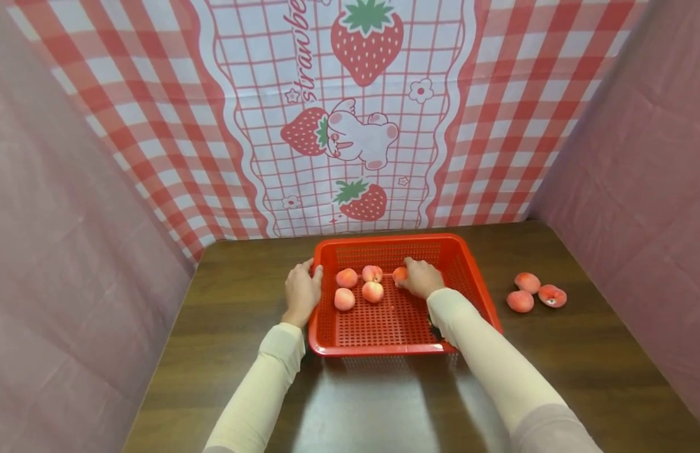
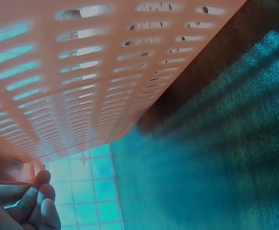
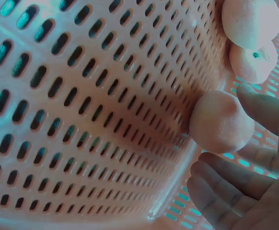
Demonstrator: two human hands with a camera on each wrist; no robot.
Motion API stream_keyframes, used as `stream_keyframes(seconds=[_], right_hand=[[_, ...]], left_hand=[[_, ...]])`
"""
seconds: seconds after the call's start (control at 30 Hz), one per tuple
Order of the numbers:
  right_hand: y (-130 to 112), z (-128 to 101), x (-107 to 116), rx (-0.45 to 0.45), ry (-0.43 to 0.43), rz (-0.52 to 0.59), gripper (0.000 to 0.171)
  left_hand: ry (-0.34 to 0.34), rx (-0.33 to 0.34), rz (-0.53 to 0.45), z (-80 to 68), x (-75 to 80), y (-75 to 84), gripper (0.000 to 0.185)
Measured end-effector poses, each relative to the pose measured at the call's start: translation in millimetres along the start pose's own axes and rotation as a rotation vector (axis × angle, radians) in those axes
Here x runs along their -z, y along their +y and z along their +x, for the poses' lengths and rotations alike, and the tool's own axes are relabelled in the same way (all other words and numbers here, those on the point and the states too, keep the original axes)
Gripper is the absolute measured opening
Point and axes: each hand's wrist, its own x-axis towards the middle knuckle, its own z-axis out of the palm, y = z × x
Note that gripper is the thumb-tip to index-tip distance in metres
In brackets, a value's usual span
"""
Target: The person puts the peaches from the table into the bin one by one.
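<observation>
Five peaches sit in the red basket [image 1: 465, 267] at table centre; the right hand [image 1: 422, 277], fingers loosely curled, pinches the peach [image 1: 400, 274] at the basket's 12 o'clock. Four others [image 1: 358, 286] cluster at its 9 o'clock. The left hand [image 1: 302, 290] grips the basket's rim at 9 o'clock, fingers curled over it. Three loose peaches [image 1: 533, 292] lie on the table [image 1: 582, 352] at 3 o'clock.

The basket [image 1: 468, 264] is bright red with rows of little holes. The peaches [image 1: 358, 286] in the basket are pink and pale orange. Three more pink peaches [image 1: 533, 292] lie right of the basket. The table [image 1: 225, 302] is dark brown wood. The sleeves [image 1: 270, 377] are cream. Behind the basket, the cloth [image 1: 355, 113] has red and white checks with red strawberries.
</observation>
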Motion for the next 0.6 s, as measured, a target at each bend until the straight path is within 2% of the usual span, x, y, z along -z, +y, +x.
stream_keyframes(seconds=[0.2,0.4,0.6], right_hand=[[0,1,5,-0.001,0.011,-0.003,0.056],[0,-1,12,0.015,0.061,-0.009,0.05],[-1,0,24,0.019,0.054,0.007,0.052]], left_hand=[[0.016,-0.005,0.001,0.1,0.0,-0.1,0.036],[0.001,0.011,-0.012,1.8,0.1,-0.9,0.036],[-0.039,0.033,-0.019,5.8,3.8,0.4,0.037]])
